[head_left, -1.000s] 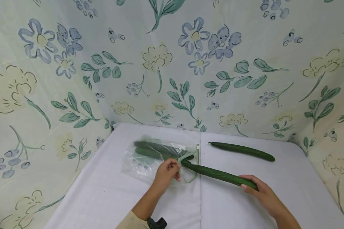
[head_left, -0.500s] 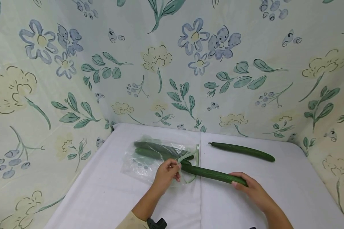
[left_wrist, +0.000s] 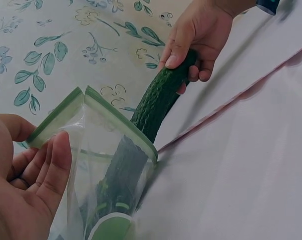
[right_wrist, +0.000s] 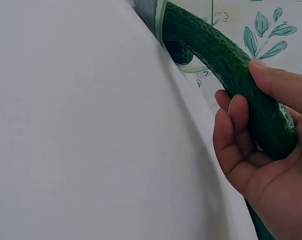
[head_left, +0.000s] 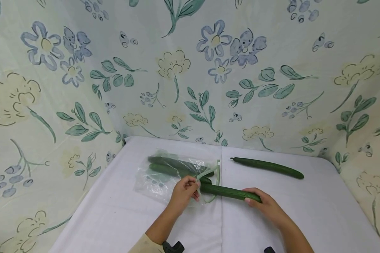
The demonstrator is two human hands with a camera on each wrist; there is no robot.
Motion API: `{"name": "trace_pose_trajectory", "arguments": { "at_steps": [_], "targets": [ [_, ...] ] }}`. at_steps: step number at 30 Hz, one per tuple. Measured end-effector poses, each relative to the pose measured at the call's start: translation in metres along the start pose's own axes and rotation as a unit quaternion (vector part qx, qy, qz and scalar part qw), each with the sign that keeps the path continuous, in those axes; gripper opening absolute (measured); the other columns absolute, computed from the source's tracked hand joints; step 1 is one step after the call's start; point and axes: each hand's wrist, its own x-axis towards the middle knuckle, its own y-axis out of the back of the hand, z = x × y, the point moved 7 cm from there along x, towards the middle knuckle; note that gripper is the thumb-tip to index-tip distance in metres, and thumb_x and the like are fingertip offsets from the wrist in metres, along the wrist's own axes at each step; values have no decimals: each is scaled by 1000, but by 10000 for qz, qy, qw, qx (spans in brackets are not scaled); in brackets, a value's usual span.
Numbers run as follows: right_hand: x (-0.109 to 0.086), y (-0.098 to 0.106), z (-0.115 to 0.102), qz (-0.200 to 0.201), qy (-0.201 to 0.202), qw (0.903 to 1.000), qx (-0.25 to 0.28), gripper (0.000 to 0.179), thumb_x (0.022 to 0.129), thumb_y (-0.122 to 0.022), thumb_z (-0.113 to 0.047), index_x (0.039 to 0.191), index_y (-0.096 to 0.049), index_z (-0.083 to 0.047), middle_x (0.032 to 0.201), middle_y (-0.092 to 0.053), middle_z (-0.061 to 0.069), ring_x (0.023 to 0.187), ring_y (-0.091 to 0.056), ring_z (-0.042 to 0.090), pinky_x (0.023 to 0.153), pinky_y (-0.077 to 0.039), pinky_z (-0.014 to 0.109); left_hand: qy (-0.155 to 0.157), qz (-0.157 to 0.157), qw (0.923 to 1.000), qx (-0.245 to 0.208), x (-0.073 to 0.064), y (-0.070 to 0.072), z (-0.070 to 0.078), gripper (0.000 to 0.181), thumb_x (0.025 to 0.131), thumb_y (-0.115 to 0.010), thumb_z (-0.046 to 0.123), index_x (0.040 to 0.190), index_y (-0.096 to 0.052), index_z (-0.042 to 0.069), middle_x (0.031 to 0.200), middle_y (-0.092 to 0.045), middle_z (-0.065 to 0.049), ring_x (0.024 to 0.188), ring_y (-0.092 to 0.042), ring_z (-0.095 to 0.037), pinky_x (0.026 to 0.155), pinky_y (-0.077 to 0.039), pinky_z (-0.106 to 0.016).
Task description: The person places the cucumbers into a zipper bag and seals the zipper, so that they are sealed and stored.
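A clear plastic zip bag (head_left: 155,188) with a green rim lies on the table, its mouth facing right. Through the film two cucumbers (head_left: 171,165) show. My left hand (head_left: 183,193) pinches the bag's rim between thumb and fingers, as the left wrist view also shows (left_wrist: 35,175). My right hand (head_left: 266,207) grips the near end of another cucumber (head_left: 225,191), whose far part is inside the bag's mouth. In the right wrist view the right hand (right_wrist: 266,135) has its fingers curled round the cucumber's rounded end.
A loose cucumber (head_left: 269,167) lies at the back right of the white-covered table (head_left: 256,232). A seam runs down the cloth between the hands. Floral fabric (head_left: 177,88) hangs behind and on both sides.
My right hand has moved left with the cucumber, and more of it is now inside the bag. The left hand has stayed in place on the rim.
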Motion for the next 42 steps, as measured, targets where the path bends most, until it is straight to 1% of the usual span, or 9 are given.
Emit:
{"name": "trace_pose_trajectory", "arguments": {
  "at_steps": [7,11,14,20,24,31,35,39,42],
  "targets": [
    [5,-9,1,50,-178,9994,285,50,93,-73,-35,138,-59,-16,126,-64,11,98,-65,17,82,-51,23,50,4,10000,-9,0,-2,-1,19,98,-65,12,106,-59,-4,80,-59,-5,65,-63,-16,59,-63,-28],
    [3,-5,3,178,-70,9990,407,51,94,-72,-32,139,-58,-13,130,-62,13,104,-61,14,86,-50,20,51,8,10000,-35,-1,-2,-1,22,97,-67,14,107,-59,-4,80,-60,-7,65,-63,-16,60,-63,-28],
    [2,-2,6,266,-22,9974,674,52,95,-71,-27,141,-56,-10,137,-58,16,109,-59,9,89,-50,16,50,19,10000,-34,-1,-2,-1,23,97,-68,15,107,-59,-4,81,-61,-10,65,-63,-16,60,-63,-28],
    [1,-1,12,105,-40,9921,1247,57,98,-67,-21,148,-48,-4,150,-47,26,108,-67,2,92,-54,13,57,12,10000,-18,-1,-2,-1,23,97,-67,15,107,-59,-4,83,-61,-14,65,-63,-16,60,-63,-28],
    [1,-1,10,71,19,9922,1244,59,98,-67,-24,150,-46,-5,152,-45,26,109,-66,1,92,-54,12,56,20,10000,-11,-1,-2,-1,22,98,-67,14,107,-59,-4,83,-61,-13,65,-63,-16,60,-63,-28],
    [1,-5,5,163,301,9905,1329,56,98,-67,-22,148,-49,-3,140,-57,28,105,-71,7,91,-55,13,70,31,10000,43,-1,-2,0,20,98,-66,13,106,-59,-3,83,-62,-12,65,-63,-16,60,-63,-28],
    [4,-10,0,200,451,9918,1175,56,98,-67,-23,147,-50,-3,132,-63,26,102,-72,8,90,-56,13,60,38,10000,57,-1,-2,0,22,97,-67,16,107,-59,-3,82,-62,-10,64,-63,-16,60,-63,-29],
    [7,-16,-2,316,404,9948,876,54,96,-70,-26,144,-55,-6,123,-70,19,98,-71,7,87,-55,13,37,17,10000,44,-1,-2,1,23,97,-68,16,107,-59,-3,80,-61,-7,64,-63,-16,60,-63,-29],
    [10,-21,-5,317,409,9959,739,53,95,-71,-26,142,-57,-7,124,-69,18,95,-70,9,85,-55,15,23,-13,10000,51,-1,-2,1,21,98,-66,15,107,-59,-3,79,-61,-6,64,-63,-16,60,-63,-28]
  ]
}}
